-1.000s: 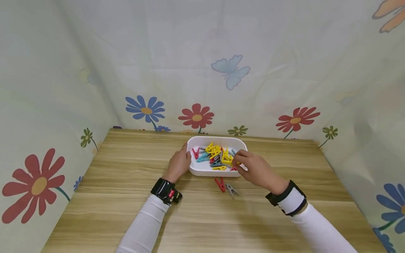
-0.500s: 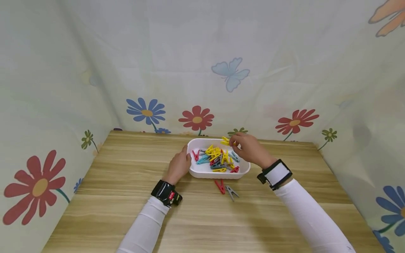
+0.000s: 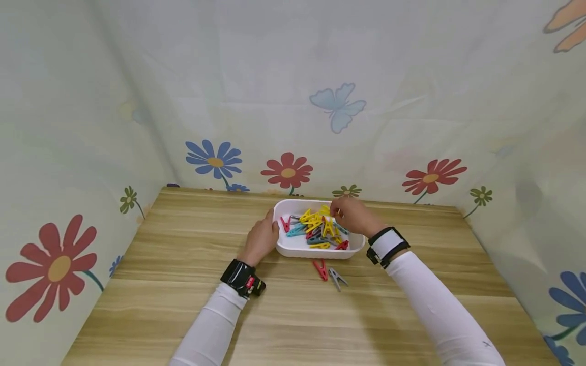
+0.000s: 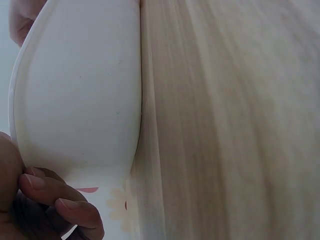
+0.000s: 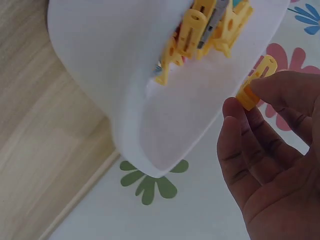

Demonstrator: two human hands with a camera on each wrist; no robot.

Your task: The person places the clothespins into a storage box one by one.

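A white plastic tray (image 3: 293,251) holds a pile of yellow, blue, grey and red clothespins (image 3: 313,222). My left hand (image 3: 260,239) grips the tray's left end; the left wrist view has the thumb at the rim and curled fingers (image 4: 75,210) beside the wall. With my right hand (image 3: 354,216) I pinch a yellow clothespin (image 5: 256,82) between thumb and fingertips, at the tray's far rim near its right end. From the head view, my fingers hide part of that clothespin. Whether it touches the rim I cannot tell.
A red clothespin (image 3: 321,270) and a grey clothespin (image 3: 338,278) lie on the wooden table (image 3: 284,320) just in front of the tray. Close behind the table's back edge hangs a flower-printed cloth (image 3: 256,122), which also rises on both sides.
My right hand came up out of the tray's right end with a yellow clothespin, moved to the far rim, then dipped slightly. My left hand kept its grip.
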